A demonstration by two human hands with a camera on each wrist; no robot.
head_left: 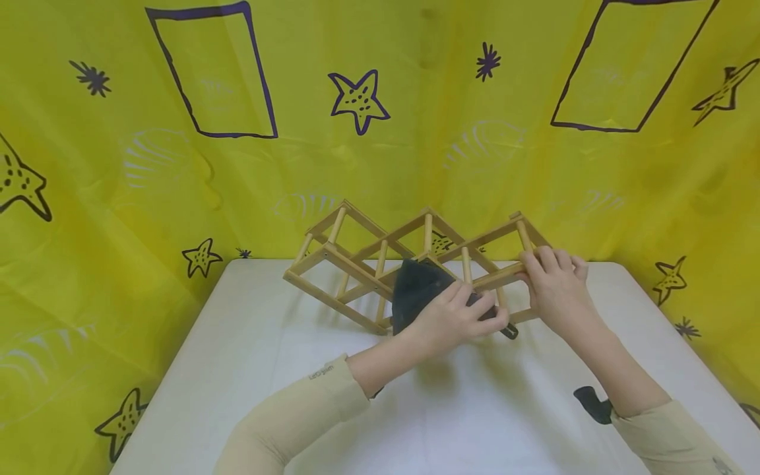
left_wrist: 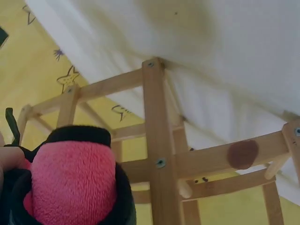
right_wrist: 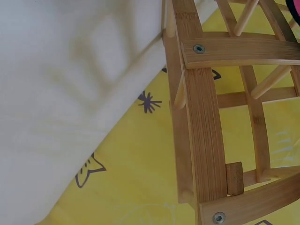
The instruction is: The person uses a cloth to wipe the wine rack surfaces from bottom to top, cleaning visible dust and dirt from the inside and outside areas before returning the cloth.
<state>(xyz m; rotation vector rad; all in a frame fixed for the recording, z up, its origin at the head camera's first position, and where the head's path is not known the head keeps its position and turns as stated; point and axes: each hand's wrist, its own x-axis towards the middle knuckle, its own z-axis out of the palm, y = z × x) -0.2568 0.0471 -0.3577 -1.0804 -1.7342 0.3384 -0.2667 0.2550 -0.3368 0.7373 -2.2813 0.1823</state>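
Note:
A wooden lattice wine rack (head_left: 356, 267), made of slats joined by round dowels, spans the middle of the head view. My right hand (head_left: 555, 290) grips its right end, fingers curled over the top slat. My left hand (head_left: 451, 313) holds a dark cloth item (head_left: 415, 293) against the front of the rack, its fingers bent around the item's right end. In the left wrist view the item shows a pink fleecy face (left_wrist: 75, 183) with black edging; its exact kind cannot be told. A short black loop (head_left: 509, 331) sticks out below my left fingertips.
Beneath the rack is a white table (head_left: 255, 396), with the rack's shadow falling on it. A yellow curtain (head_left: 415, 165) printed with stars and frames hangs behind and along both sides. Beside my right wrist is a small black object (head_left: 594, 406).

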